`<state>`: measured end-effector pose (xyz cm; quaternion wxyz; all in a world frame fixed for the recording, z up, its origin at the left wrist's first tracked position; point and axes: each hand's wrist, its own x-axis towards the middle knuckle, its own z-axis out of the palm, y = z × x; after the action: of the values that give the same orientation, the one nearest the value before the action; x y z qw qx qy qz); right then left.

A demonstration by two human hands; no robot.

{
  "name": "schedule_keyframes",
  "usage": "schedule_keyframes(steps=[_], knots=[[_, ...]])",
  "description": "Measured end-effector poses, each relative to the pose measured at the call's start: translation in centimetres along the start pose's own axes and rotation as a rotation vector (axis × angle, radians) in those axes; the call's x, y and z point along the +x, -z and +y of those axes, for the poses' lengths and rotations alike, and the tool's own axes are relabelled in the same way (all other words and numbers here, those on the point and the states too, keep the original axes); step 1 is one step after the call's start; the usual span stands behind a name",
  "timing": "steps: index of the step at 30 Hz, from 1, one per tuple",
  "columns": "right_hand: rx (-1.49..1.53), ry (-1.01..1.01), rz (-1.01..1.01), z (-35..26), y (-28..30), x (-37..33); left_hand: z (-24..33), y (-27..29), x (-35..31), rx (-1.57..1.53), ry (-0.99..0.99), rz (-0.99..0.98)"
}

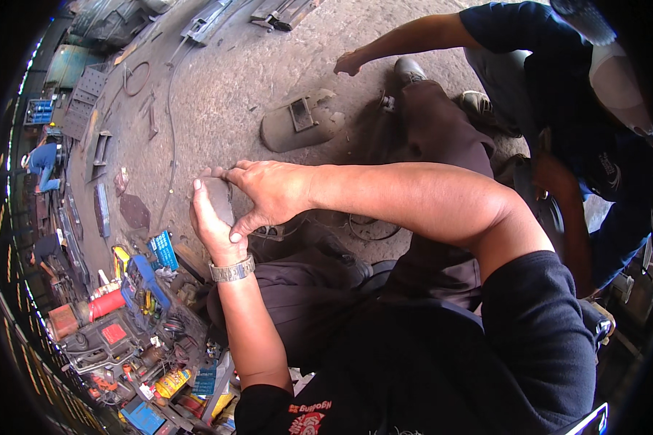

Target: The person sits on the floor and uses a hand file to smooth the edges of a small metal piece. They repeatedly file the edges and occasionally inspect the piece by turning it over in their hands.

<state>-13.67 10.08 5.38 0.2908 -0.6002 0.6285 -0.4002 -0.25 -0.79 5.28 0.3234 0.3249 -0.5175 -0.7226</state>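
My left hand (214,225), with a metal-banded watch (232,270) at its wrist, holds a dull grey-brown piece (220,200) in its palm. The piece has a rounded edge; its kind cannot be made out. From the right, my right hand (272,190) reaches across and grips the same piece. Its fingers lie over the far edge and its thumb rests low, by the left palm. Both hands are above my left knee. Beyond them a dusty welding mask (301,122) with a rectangular window lies on the concrete floor.
At right a co-worker in dark blue sits close, one arm (406,40) stretched over the floor. Tools, a red cylinder (106,305), a blue tray (141,290) and a yellow bottle (173,383) crowd the lower left. A cable (171,138) crosses the floor; another person (43,163) bends far left.
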Motion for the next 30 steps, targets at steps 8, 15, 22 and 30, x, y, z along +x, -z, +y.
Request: schedule_keyframes(steps=[8, 15, 22, 30], knots=[[0.046, -0.003, 0.012, 0.1, -0.3, 0.4, 0.2, -0.4, -0.3, -0.002, -0.023, -0.011], [0.087, -0.013, -0.008, 0.3, 0.3, 0.6, 0.0, -0.3, -0.3, 0.088, -0.115, -0.100], [0.077, -0.013, -0.035, 0.6, 0.8, 0.3, 0.1, -0.6, -0.8, 0.133, -0.139, -0.185], [0.058, -0.004, -0.075, 0.9, 1.1, 0.2, -0.1, -0.8, -1.2, 0.121, -0.085, -0.193]])
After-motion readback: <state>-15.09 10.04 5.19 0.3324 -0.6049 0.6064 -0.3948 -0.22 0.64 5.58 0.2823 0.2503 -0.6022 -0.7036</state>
